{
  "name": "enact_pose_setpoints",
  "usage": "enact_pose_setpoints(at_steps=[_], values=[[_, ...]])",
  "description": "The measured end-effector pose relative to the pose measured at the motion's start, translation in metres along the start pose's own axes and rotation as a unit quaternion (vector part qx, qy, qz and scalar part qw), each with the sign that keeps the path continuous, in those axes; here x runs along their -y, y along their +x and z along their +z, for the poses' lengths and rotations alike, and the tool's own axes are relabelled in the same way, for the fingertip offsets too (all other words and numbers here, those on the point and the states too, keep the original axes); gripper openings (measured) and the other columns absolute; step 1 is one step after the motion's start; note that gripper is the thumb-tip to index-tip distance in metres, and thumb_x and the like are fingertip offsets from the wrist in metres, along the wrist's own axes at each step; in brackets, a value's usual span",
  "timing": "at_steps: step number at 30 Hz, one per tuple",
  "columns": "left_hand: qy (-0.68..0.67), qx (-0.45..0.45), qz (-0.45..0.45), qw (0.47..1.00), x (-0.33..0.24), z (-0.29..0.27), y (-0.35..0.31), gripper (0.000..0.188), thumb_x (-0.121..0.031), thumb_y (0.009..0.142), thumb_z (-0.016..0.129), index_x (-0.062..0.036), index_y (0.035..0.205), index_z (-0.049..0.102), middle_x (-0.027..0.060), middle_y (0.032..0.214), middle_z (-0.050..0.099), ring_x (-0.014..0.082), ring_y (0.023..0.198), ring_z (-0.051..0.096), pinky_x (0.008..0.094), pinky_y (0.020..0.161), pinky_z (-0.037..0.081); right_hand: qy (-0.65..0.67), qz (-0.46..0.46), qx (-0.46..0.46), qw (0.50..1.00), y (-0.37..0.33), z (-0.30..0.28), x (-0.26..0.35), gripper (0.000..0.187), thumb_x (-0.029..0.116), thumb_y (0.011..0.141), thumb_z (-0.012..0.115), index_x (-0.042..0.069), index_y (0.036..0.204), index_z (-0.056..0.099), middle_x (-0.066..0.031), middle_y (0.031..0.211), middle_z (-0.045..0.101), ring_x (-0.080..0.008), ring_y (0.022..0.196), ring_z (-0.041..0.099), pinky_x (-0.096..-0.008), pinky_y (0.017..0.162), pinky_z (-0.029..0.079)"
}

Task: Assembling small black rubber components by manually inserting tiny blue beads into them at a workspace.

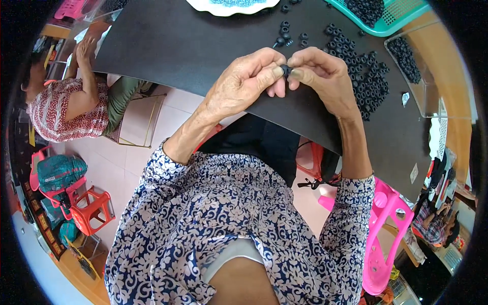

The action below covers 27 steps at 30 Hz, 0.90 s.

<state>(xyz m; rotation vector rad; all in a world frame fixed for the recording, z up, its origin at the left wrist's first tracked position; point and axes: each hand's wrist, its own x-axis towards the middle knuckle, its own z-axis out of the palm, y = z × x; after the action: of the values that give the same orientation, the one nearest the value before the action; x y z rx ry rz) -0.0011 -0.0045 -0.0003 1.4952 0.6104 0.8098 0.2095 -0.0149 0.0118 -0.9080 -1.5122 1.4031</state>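
Observation:
My left hand (252, 80) and my right hand (324, 77) meet over the near edge of a dark table (152, 51). Between their thumbs and fingertips they pinch a small black round plastic part (285, 70), mostly covered by the fingers. Just beyond the hands lie a few loose black parts (285, 29) and a tiny coiled piece like a spring (290, 43). To the right, a spread of several black ring-shaped parts (368, 84) reaches past my right wrist.
At the far edge stand a white scalloped plate (206, 6) of small bluish pieces and a green basket (406, 21) with black parts. A clear bin (432, 96) holds more at right. A seated person (71, 109) is at left; a pink chair (378, 239) stands by my right elbow.

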Motion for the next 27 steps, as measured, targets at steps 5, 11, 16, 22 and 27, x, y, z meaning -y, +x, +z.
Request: enact_pose_setpoints(at_steps=[5, 11, 16, 22, 27], values=[[-0.013, -0.032, 0.008, 0.999, -0.002, 0.005, -0.003, 0.019, -0.016, 0.100, 0.049, 0.0007, 0.108, 0.055, 0.0041, 0.082, 0.063, 0.0090, 0.075, 0.059, 0.0230, 0.068, 0.048, 0.010, 0.020, -0.008, 1.000, -0.001, 0.002, -0.001, 0.015, 0.006, 0.087, 0.067, -0.001, 0.100, 0.065, -0.0036, 0.087, 0.066, -0.0092, 0.078, 0.063, -0.0210, 0.073, 0.051], [0.003, -0.057, 0.012, 0.998, -0.003, 0.005, -0.003, 0.016, -0.014, 0.099, 0.049, 0.0000, 0.105, 0.055, 0.0034, 0.080, 0.063, 0.0092, 0.075, 0.059, 0.0237, 0.068, 0.048, 0.024, 0.013, -0.015, 1.000, 0.000, 0.005, 0.000, 0.015, 0.003, 0.086, 0.068, -0.002, 0.100, 0.065, -0.0047, 0.087, 0.067, -0.0098, 0.078, 0.064, -0.0218, 0.073, 0.052], [0.015, -0.064, 0.011, 0.998, -0.002, 0.004, -0.003, 0.015, -0.012, 0.098, 0.049, 0.0002, 0.104, 0.055, 0.0039, 0.078, 0.064, 0.0101, 0.074, 0.060, 0.0246, 0.068, 0.048, 0.030, 0.006, -0.035, 0.999, -0.003, 0.011, 0.001, 0.016, 0.001, 0.085, 0.068, -0.003, 0.100, 0.065, -0.0059, 0.087, 0.068, -0.0101, 0.078, 0.065, -0.0225, 0.073, 0.054], [0.023, -0.059, 0.019, 0.998, -0.004, 0.004, -0.003, 0.013, -0.009, 0.096, 0.050, 0.0004, 0.103, 0.054, 0.0052, 0.077, 0.064, 0.0114, 0.075, 0.061, 0.0255, 0.068, 0.049, 0.058, 0.008, -0.038, 0.998, -0.003, 0.013, 0.002, 0.015, -0.003, 0.084, 0.067, -0.004, 0.099, 0.065, -0.0072, 0.087, 0.068, -0.0110, 0.078, 0.066, -0.0232, 0.073, 0.054], [0.059, -0.065, 0.041, 0.995, -0.001, 0.004, -0.004, 0.011, -0.008, 0.096, 0.049, -0.0010, 0.102, 0.054, 0.0048, 0.076, 0.064, 0.0110, 0.074, 0.063, 0.0261, 0.067, 0.050, 0.057, 0.020, -0.016, 0.998, -0.003, 0.012, 0.005, 0.014, -0.002, 0.085, 0.067, -0.004, 0.099, 0.065, -0.0078, 0.087, 0.068, -0.0121, 0.078, 0.067, -0.0234, 0.073, 0.054]])
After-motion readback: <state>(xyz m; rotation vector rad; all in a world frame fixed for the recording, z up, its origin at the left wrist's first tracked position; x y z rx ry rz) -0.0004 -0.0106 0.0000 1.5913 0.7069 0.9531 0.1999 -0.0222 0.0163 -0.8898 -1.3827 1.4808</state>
